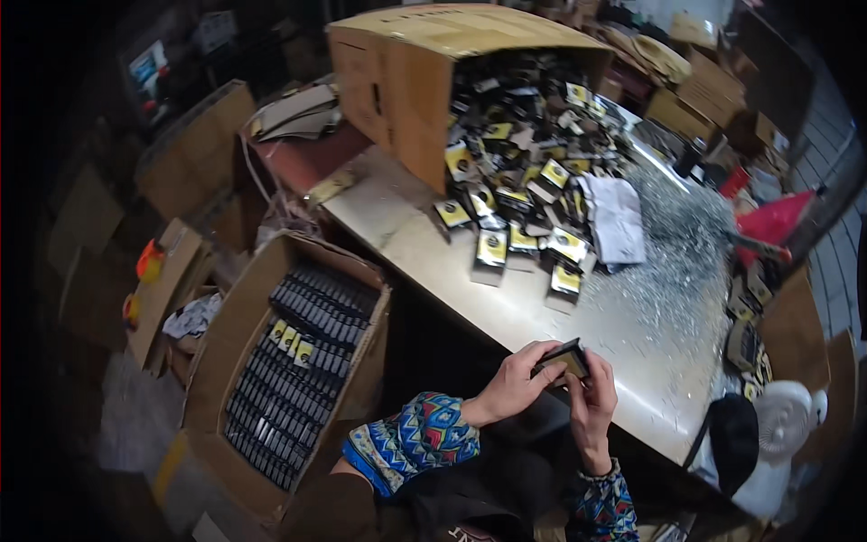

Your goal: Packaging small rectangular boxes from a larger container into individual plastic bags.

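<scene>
small flat black box with a yellowish face (562,358) is held between both hands, just above the near edge of the metal table (506,312). left hand (517,382) curls over it from the left, fingers clamped on its top and left end. right hand (591,402) comes up from below on the right, fingers pinching its right end, thumb side toward the box. both sleeves are a multicoloured patterned knit (411,443).

outward: far along the table, a loose heap of matching black-and-yellow small boxes (528,208) spills out of a large brown cardboard carton tipped on its side (406,86), open mouth facing right. a few boxes stand apart at the near edge of the heap. a white crumpled cloth or paper (616,217) lies on the right side of the heap. right of that, the table surface is covered with fine glittery debris (682,244).

left of the hands, below table level, an open brown cardboard box (235,334) holds neat rows of the same black boxes on edge (293,366), a few showing yellow faces. at the near right, a black cap-like object (733,438) sits beside a white round object (784,420), kind unclear. more cardboard cartons (194,149) are stacked at far left.
</scene>
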`<state>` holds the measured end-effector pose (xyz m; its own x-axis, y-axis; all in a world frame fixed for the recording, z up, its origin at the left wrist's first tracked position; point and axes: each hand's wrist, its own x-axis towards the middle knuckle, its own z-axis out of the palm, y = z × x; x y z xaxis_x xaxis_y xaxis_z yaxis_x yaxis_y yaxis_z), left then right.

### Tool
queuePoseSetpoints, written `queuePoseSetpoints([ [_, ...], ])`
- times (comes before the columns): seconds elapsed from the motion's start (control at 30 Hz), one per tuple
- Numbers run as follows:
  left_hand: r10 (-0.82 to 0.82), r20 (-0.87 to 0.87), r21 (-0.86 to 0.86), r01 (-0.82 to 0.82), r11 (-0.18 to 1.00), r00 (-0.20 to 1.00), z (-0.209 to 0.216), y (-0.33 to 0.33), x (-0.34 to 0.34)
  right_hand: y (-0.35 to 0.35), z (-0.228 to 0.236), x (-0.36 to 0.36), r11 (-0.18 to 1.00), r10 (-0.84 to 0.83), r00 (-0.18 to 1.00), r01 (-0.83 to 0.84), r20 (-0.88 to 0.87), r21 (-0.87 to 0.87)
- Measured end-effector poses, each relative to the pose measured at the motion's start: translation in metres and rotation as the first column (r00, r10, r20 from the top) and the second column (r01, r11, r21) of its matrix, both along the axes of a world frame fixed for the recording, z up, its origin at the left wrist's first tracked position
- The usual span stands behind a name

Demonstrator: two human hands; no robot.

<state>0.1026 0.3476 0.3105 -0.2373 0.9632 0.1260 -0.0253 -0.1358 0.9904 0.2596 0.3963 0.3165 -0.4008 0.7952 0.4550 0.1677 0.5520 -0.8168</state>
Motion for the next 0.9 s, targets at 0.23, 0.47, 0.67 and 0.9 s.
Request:
queuePoseSetpoints([
  [0.23,0.597,-0.606,0.230,-0.602,0.765,0.526,0.000,0.023,-0.236,0.045,-0.011,0.050,0.967,-0.240,0.908,0.192,0.344,0.167],
  [0.47,0.588,-0.792,0.588,-0.468,0.660,-0.165,0.017,0.060,-0.346,0.124,-0.028,0.063,0.823,-0.531,0.674,0.266,0.513,0.501],
  [0.67,0.255,-0.925,0.349,0.368,0.862,0.281,0.028,0.143,-0.151,0.148,-0.039,0.031,0.814,-0.491,0.696,0.151,0.524,0.561],
  [0.9,-0.101,-0.992,-0.080,0.251,0.965,0.071,0.040,0.202,-0.110,0.131,-0.033,0.052,0.913,-0.373,0.697,0.159,0.613,0.375],
])
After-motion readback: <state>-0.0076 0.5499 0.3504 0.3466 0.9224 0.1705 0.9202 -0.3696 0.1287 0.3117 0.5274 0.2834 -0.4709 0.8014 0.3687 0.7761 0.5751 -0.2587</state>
